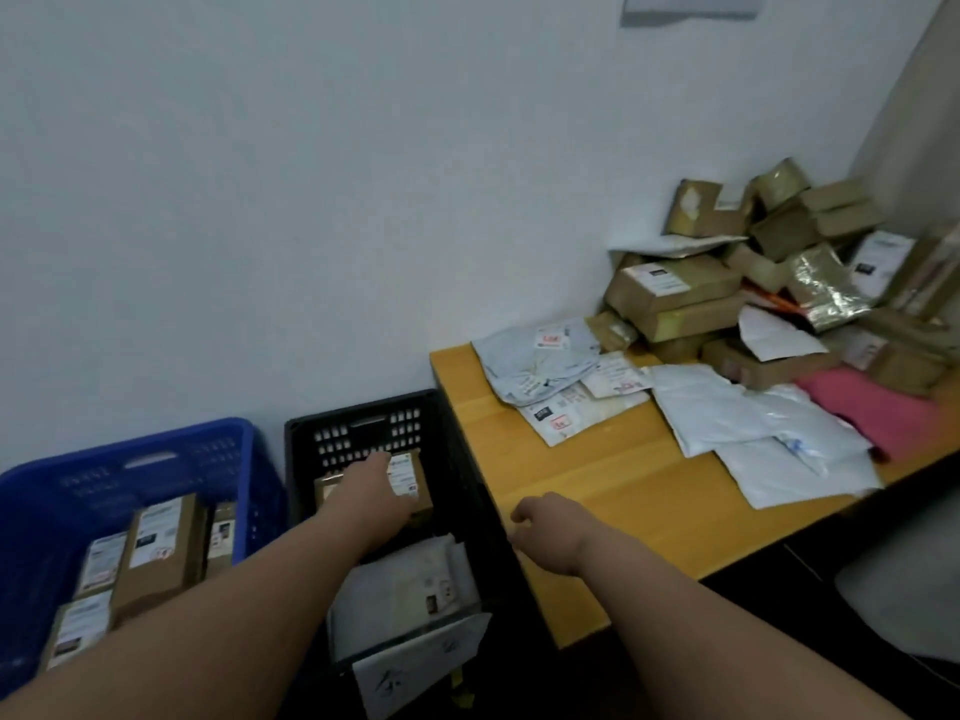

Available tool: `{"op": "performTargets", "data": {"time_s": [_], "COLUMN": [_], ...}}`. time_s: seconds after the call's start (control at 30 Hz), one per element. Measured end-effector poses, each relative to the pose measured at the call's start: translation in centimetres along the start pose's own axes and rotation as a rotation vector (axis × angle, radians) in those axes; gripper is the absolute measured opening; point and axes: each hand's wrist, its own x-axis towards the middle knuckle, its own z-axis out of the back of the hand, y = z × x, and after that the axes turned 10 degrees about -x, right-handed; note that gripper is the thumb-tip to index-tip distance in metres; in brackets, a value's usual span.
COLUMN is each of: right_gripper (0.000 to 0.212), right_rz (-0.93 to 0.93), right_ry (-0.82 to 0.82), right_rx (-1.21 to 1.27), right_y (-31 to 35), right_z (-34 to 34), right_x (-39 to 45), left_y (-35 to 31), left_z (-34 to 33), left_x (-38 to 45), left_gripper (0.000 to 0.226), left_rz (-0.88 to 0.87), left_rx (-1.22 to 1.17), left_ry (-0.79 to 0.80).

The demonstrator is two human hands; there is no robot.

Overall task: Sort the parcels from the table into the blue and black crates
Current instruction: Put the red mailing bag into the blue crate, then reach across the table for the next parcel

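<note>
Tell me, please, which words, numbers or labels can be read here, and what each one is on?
No text is legible.
Labels on boxes in the blue crate: too blurred.
Label on the box under the left hand in the black crate: too blurred.
Red-marked labels on the mailers on the table: unreadable.

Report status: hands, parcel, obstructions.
Left hand on cardboard parcel inside black crate; grip unclear. Right hand loosely curled, empty, over table edge. Nothing blocking.

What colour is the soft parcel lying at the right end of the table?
Pink. The soft parcel shows best in the head view, beside white mailers on the table.
</note>
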Motion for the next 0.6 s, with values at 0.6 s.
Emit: {"op": "performTargets", "data": {"time_s": [0.6], "right_gripper": [0.027], "right_rz": [-0.105], "right_ry": [-0.075], "right_rx": [0.342], "right_y": [-16.7], "right_z": [6.3], "right_x": [10.0], "left_y": [-12.4], "left_z": [-11.4], "left_x": [13.4], "left_gripper": [0.062], "left_rz": [0.249], "left_rx": [-0.248], "left_ry": [-0.001]}}
